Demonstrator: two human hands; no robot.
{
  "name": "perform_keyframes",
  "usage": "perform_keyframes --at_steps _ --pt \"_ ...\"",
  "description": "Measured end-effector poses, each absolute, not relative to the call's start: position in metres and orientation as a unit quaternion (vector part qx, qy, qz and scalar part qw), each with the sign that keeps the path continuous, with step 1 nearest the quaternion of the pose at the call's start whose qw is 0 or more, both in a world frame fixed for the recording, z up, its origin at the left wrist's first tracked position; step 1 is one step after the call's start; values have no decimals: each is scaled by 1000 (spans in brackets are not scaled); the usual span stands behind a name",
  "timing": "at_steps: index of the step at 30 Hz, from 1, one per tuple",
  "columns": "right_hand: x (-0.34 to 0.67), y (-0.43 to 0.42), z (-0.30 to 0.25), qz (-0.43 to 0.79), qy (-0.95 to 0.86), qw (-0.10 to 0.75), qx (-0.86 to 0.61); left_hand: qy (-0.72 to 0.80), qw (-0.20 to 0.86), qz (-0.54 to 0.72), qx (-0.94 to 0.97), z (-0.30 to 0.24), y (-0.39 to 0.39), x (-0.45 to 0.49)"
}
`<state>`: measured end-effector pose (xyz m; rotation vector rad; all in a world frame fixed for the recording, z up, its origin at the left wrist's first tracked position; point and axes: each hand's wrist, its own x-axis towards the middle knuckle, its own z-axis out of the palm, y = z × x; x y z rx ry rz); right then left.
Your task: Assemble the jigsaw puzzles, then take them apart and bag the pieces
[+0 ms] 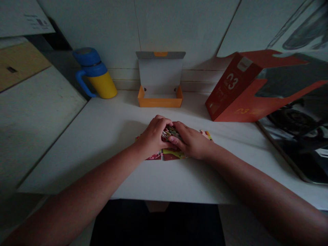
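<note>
My left hand [153, 135] and my right hand [192, 140] meet over the middle of the counter, fingers curled around a heap of jigsaw puzzle pieces [172, 133]. The heap shows in the gap between my thumbs, many pieces standing on edge. Under and around the hands lie more puzzle pieces, flat and colourful: a dark red and green piece [172, 155] at the front and a yellow and pink piece [206, 134] beyond my right wrist. My palms and fingers hide most of the pieces.
An open orange box [160, 102] with its lid raised stands against the wall. Back left is a blue and yellow jug [102, 83]. To the right, a large red-orange carton [238, 99] leans by a black stove [294, 136]. The white counter's front edge [169, 200] is near me.
</note>
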<state>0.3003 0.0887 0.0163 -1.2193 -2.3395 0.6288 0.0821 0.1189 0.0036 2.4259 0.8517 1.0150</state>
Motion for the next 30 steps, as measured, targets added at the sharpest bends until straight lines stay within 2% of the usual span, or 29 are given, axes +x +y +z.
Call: perform_keyframes --at_steps 9,14,18,23,30 --pt "289 87 17 210 -843 216 -445 278 173 378 866 5 112 86" --pt "287 85 19 199 -839 234 -449 242 257 370 860 13 115 78" --pt "286 83 22 197 -845 235 -438 299 350 400 793 15 116 71" --pt "283 81 23 188 -848 238 -435 350 376 376 771 5 119 73" --pt "279 80 16 194 -850 238 -429 246 470 384 756 7 112 75"
